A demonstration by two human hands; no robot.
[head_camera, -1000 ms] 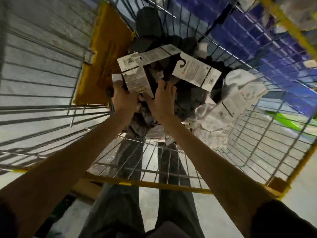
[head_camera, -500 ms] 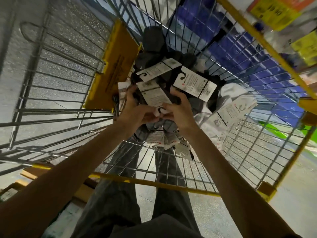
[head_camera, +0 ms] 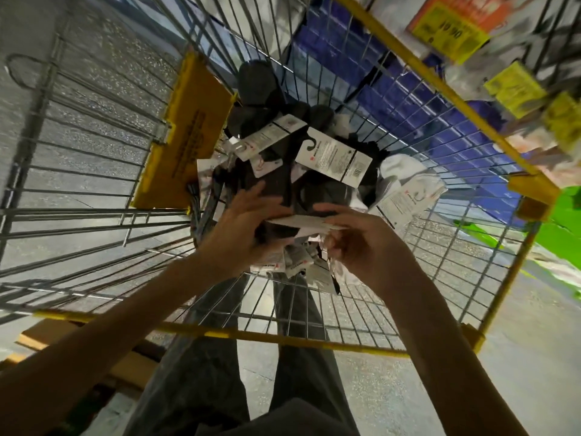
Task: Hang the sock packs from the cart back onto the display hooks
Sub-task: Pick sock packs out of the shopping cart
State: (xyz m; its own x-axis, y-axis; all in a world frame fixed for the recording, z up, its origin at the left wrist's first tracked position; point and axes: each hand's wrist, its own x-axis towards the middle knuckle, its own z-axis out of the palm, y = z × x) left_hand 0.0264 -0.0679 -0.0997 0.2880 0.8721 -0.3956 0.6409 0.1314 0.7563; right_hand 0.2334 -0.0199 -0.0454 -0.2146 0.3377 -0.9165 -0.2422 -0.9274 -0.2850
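Note:
A wire cart [head_camera: 276, 335] with yellow rims holds a heap of sock packs [head_camera: 333, 158], dark and white socks with white card headers that have hook cut-outs. Both my hands are inside the cart over the near end of the heap. My left hand [head_camera: 242, 234] holds a dark sock pack [head_camera: 276, 229] from the left, its fingers stretched along it. My right hand [head_camera: 361, 243] pinches that pack's white card header [head_camera: 301, 222] from the right. Several more card headers hang below the held pack.
A yellow plastic flap [head_camera: 188, 133] lies against the cart's left wall. Beyond the cart's far right rim are blue shelving [head_camera: 424, 99] and yellow price tags [head_camera: 449, 29]. My legs show under the cart floor. A green patch [head_camera: 562, 228] lies at the right.
Both hands have drawn toward me and lifted a dark sock pack off the heap; its card header now lies edge-on between them. The view has tilted up, showing more shelf tags.

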